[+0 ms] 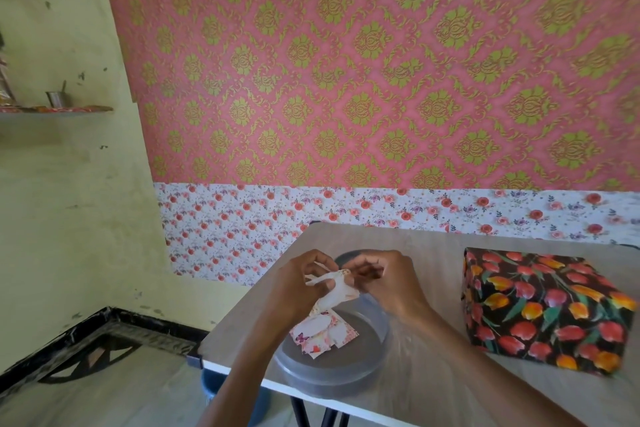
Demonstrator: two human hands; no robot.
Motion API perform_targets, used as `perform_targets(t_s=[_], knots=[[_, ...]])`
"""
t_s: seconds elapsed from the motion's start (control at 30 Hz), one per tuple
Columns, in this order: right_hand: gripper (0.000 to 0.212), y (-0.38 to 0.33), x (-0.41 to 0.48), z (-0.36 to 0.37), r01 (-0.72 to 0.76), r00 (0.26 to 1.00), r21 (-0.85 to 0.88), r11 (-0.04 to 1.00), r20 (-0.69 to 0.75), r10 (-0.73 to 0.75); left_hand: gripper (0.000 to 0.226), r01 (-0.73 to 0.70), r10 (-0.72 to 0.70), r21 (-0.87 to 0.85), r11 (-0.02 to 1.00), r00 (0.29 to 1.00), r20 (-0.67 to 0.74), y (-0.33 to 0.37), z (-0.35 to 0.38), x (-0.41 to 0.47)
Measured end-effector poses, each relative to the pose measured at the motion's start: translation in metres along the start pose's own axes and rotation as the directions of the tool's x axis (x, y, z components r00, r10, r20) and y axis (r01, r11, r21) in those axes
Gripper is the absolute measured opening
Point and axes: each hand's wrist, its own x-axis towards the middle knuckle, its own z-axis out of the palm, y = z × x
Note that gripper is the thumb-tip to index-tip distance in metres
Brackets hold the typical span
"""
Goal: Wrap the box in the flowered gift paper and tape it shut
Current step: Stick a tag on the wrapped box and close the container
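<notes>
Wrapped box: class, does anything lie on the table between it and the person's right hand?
Nothing visible does. The box sits apart on bare table, right of the right hand; that hand and the left hand are busy with a small paper piece over the tray.

I see a pale yellow-green wall (69, 184) hung with a pink and gold damask sheet (346, 62) above a strip of white rose-print paper (242, 225), a small shelf (55, 110) at left, a grey wood-grain table (450, 374), and a black-bordered floor (104, 385) in daylight.
</notes>
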Motion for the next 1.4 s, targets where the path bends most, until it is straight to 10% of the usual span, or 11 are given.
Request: perform_targets(t_s=[0.27,0.5,0.8,1.2,1.4], knots=[[0.014,-0.007,-0.001,-0.041,0.234,0.956,-0.214,0.948,-0.127,-0.264,0.02,0.161,-0.053,-0.468,0.869,0.97,0.236,0.04,0.004,0.003],[0.016,-0.019,-0.008,-0.104,0.069,0.969,0.022,0.997,-0.24,-0.061,0.029,0.044,0.159,-0.551,0.833,0.936,0.315,0.078,0.045,0.024],[0.006,-0.01,-0.027,-0.161,-0.14,0.924,0.151,0.979,-0.337,0.184,0.027,-0.317,0.358,-0.411,0.855,0.934,0.024,0.115,0.12,0.038],[0.017,0.025,-0.032,-0.203,-0.293,0.776,-0.035,0.955,-0.592,0.216,0.013,-0.163,0.146,0.13,0.978,0.98,0.133,0.083,0.14,0.051],[0.016,0.032,-0.026,-0.218,-0.365,0.739,-0.068,0.928,-0.628,0.245,0.037,-0.223,0.077,0.541,0.811,0.957,0.278,0.059,0.146,0.062]])
